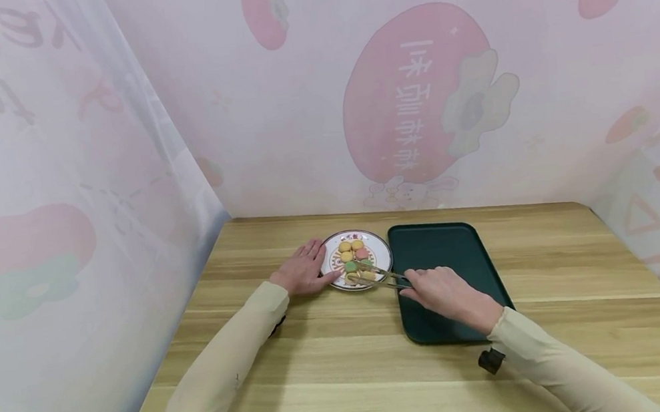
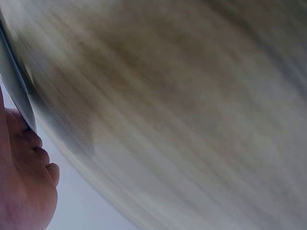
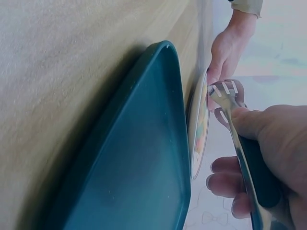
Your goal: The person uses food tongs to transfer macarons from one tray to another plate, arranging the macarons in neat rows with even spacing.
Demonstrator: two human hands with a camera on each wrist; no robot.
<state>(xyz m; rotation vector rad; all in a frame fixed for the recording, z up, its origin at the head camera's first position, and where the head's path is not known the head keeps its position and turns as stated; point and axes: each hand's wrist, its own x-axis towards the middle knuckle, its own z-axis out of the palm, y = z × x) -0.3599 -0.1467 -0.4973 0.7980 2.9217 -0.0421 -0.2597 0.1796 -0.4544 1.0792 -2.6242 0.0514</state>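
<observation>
My left hand rests at the left rim of a round white plate, fingers extended and thumb over the rim. Small round cookies in yellow, pink, green and tan sit in two rows on it. With my right hand I hold metal tongs with slotted ends. Their arms stand apart over the plate's near cookies, around a green cookie. Whether they touch it I cannot tell. In the left wrist view my left hand is beside the plate's edge.
A dark green rectangular tray lies just right of the plate, under my right hand. Both are on a wood-grain table. Printed cloth hangs behind the table and at both sides.
</observation>
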